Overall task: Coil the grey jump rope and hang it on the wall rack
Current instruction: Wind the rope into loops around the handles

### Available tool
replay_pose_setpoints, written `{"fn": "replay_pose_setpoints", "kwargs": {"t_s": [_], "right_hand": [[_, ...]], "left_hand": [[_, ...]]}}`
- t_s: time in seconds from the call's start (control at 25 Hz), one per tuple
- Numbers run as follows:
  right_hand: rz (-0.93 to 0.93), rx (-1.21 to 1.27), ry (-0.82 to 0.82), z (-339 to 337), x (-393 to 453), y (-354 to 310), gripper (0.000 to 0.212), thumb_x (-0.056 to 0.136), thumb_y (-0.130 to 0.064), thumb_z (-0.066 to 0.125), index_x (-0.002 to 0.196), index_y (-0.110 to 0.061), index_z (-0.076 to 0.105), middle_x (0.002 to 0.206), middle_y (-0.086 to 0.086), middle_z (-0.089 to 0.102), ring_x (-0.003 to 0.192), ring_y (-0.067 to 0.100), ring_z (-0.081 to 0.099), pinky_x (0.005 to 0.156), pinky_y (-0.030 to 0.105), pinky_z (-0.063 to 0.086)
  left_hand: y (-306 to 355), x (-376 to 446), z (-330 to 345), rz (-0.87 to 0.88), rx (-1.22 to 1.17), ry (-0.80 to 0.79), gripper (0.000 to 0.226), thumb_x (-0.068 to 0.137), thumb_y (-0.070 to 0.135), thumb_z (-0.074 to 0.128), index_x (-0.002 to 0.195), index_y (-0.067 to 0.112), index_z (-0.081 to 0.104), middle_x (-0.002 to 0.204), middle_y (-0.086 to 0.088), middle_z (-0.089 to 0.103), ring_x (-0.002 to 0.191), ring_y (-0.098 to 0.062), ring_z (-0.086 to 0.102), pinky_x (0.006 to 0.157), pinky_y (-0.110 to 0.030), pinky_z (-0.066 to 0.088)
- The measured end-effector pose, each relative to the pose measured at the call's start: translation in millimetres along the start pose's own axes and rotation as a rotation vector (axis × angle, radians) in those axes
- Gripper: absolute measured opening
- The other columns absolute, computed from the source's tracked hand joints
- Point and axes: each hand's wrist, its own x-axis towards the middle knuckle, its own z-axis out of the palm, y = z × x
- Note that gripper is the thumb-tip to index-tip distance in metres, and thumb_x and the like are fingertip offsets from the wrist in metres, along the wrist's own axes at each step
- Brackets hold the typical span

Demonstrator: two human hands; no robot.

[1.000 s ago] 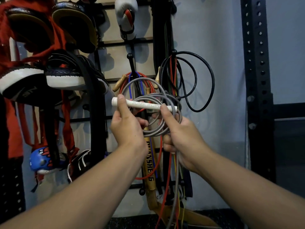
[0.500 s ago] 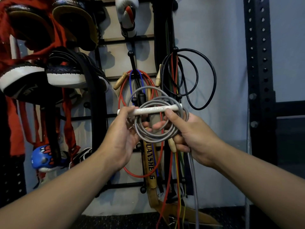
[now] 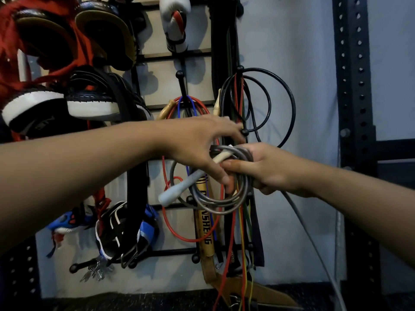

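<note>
The wall rack (image 3: 175,52) carries pads, a white boxing glove (image 3: 176,23), a red jump rope (image 3: 193,221) and a black cable (image 3: 278,104) on its pegs; the grey jump rope (image 3: 221,198) is not on it yet. It hangs in the person's grasp in front of the rack's lower right part, wound into several round loops. The right hand (image 3: 267,169) is clenched around the top of the coil, thumb pressed over the strands, and a loose grey tail runs from that fist down toward the bottom right corner. The left hand (image 3: 202,144) lies over the coil with fingers spread; I cannot tell whether it clamps anything. Half a second ago the pale handle (image 3: 179,189) lay level across the coil between both hands; now its long axis is tilted, the butt pointing down-left and the other end up-right into the right fist, and the left arm has crossed over to the right.
</note>
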Motion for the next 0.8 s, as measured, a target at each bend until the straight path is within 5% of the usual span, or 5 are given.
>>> {"fn": "replay_pose_setpoints", "kwargs": {"t_s": [0.12, 0.28, 0.44, 0.6, 0.8], "right_hand": [[-0.004, -0.086, -0.037, -3.5, 1.1, -1.7, 0.020, 0.102, -0.031, 0.058, 0.103, -0.014, 0.067, 0.053, -0.004, 0.057, 0.047, 0.014, 0.035, 0.041, 0.027, 0.030], [-0.018, -0.139, -0.016, -8.8, 0.4, 2.9, 0.027, 0.101, -0.035, 0.060, 0.107, -0.010, 0.068, 0.065, 0.013, 0.061, 0.046, 0.008, 0.040, 0.041, 0.022, 0.035], [0.024, -0.160, 0.000, -22.1, -6.7, 7.3, 0.029, 0.090, -0.045, 0.069, 0.103, -0.019, 0.073, 0.052, -0.012, 0.051, 0.041, 0.001, 0.038, 0.041, 0.017, 0.035], [0.145, -0.222, 0.085, -57.6, -28.2, 18.3, 0.046, 0.072, -0.061, 0.073, 0.085, -0.017, 0.077, 0.062, -0.005, 0.054, 0.046, 0.004, 0.043, 0.046, 0.018, 0.040], [0.182, -0.117, 0.245, -60.6, -40.1, 41.3, 0.054, 0.083, -0.064, 0.062, 0.070, -0.012, 0.059, 0.056, -0.003, 0.042, 0.046, 0.013, 0.036, 0.049, 0.027, 0.036]], "left_hand": [[-2.3, 8.5, 8.6, -0.004, 0.066, -0.076, 0.057, 0.077, 0.058, 0.079, 0.121, 0.032, 0.056, 0.118, 0.007, 0.062, 0.109, -0.014, 0.057, 0.092, -0.033, 0.049], [-10.4, 3.2, 30.3, 0.003, -0.122, -0.050, 0.004, 0.098, 0.031, 0.063, 0.101, 0.028, 0.064, 0.082, 0.010, 0.068, 0.070, 0.003, 0.060, 0.064, -0.011, 0.043], [-10.7, -9.8, 48.4, -0.012, -0.342, 0.001, 0.015, 0.103, 0.034, 0.054, 0.098, 0.022, 0.061, 0.076, 0.005, 0.059, 0.064, -0.005, 0.054, 0.062, -0.018, 0.046], [-25.0, -31.6, 52.0, -0.035, -0.456, -0.017, 0.018, 0.101, 0.045, 0.051, 0.090, 0.036, 0.063, 0.077, -0.002, 0.060, 0.072, -0.024, 0.062, 0.070, -0.036, 0.054], [-25.4, -41.7, 63.5, -0.158, -0.664, 0.355, 0.022, 0.101, 0.044, 0.050, 0.086, 0.050, 0.066, 0.073, 0.016, 0.062, 0.062, 0.000, 0.056, 0.064, -0.027, 0.049]]}}
